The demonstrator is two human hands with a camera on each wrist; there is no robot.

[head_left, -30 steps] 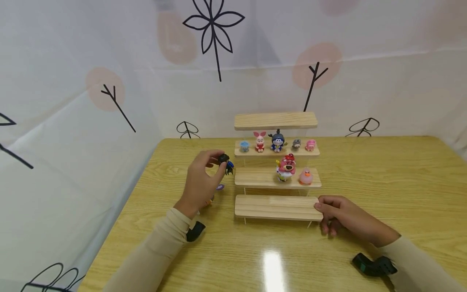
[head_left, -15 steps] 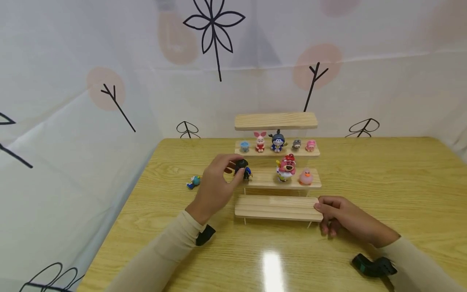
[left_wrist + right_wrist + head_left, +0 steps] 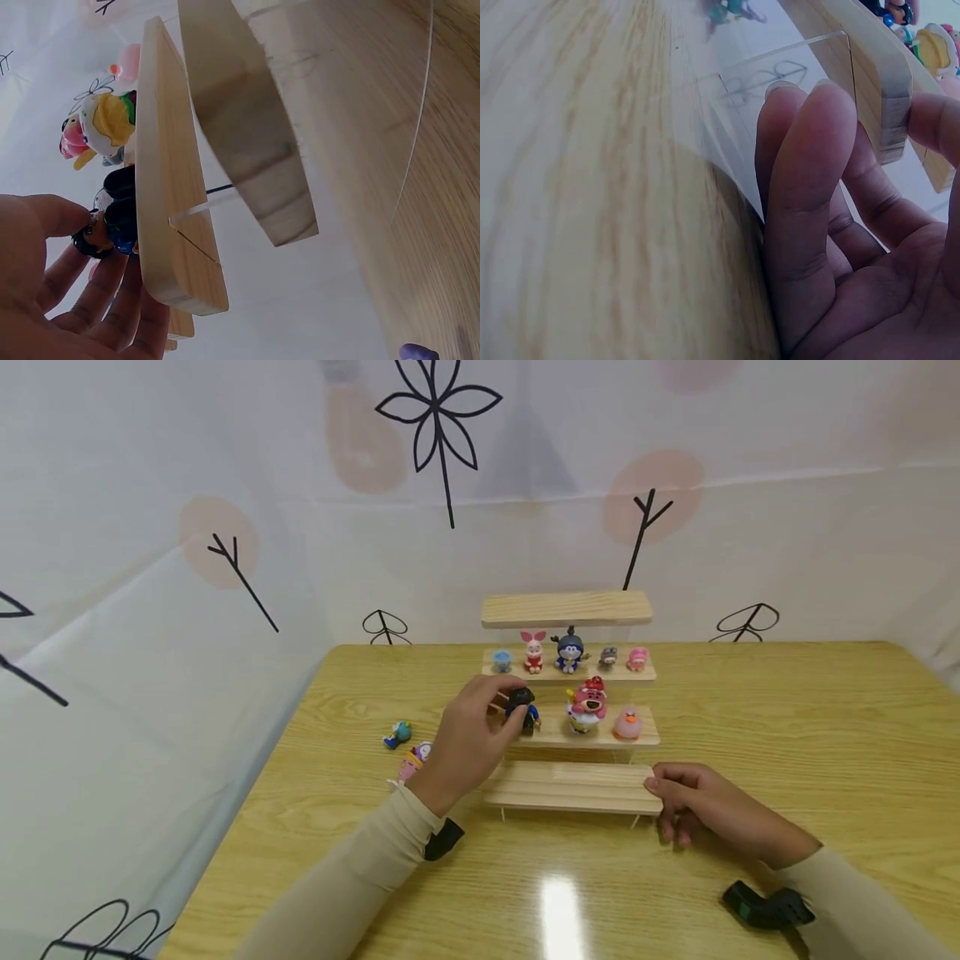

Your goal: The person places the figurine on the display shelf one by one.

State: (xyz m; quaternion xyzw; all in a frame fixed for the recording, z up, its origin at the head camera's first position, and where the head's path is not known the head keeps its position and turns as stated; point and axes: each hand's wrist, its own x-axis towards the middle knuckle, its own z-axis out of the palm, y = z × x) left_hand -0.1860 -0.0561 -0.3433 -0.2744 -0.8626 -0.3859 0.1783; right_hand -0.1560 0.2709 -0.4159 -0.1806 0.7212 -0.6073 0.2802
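- Left hand (image 3: 468,745) pinching a small dark figure (image 3: 522,707) by thumb and fingertips, fingers curled round it, at the left end of the second shelf (image 3: 600,737) of a wooden stand.
- Figure upright, black head and blue body; seen in the left wrist view (image 3: 114,217) right at the shelf's edge, though whether its base rests on the board cannot be told.
- On the same shelf, to the right: a pink bear figure (image 3: 587,703) and, just beside it, a pale pink duck (image 3: 628,722).
- Right hand (image 3: 712,817) holding the right end of the bottom shelf (image 3: 570,785), thumb on the board's end and fingers curled beneath; in the right wrist view, fingertips (image 3: 810,135) pressed against a clear support panel (image 3: 795,67) next to the board.
- Third shelf (image 3: 487,672) carrying a row of five little figures: a blue one (image 3: 502,660), a pink-eared one (image 3: 533,650), a blue-and-dark one (image 3: 569,652), a grey one (image 3: 608,656) and a pink one (image 3: 637,658).
- Top shelf (image 3: 566,608) bare wood.
- On the table (image 3: 787,718), left of the stand: a blue-green figure (image 3: 397,734) and a pink-and-purple one (image 3: 413,762) lying near the left wrist.
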